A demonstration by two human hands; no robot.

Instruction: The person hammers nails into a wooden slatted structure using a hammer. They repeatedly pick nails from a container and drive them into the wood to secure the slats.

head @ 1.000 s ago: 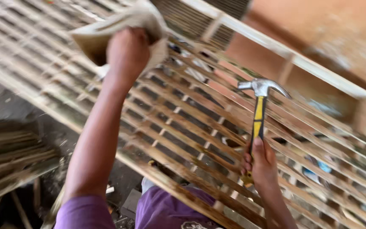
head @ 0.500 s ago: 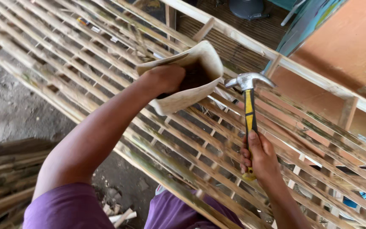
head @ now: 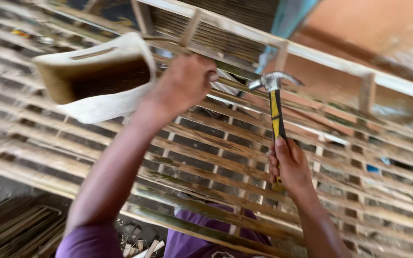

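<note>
My right hand (head: 290, 165) grips the lower part of a hammer (head: 276, 112) with a yellow and black handle. Its steel claw head points up over a lattice of bamboo slats (head: 206, 157). My left hand (head: 185, 83) is closed into a fist just left of the hammer head, above the slats. Whether something small is pinched in its fingers I cannot tell. Left of that hand sits an off-white plastic container (head: 96, 79) with a cut-out opening, resting on the lattice and blurred.
A pale wooden frame (head: 283, 48) with upright posts runs along the far side of the lattice. Loose bamboo strips (head: 20, 229) lie on the ground at lower left. An orange wall (head: 383, 28) is at the upper right.
My left hand has come out of the off-white container and moved right, next to the hammer head. The right hand keeps hold of the hammer. The view has shifted.
</note>
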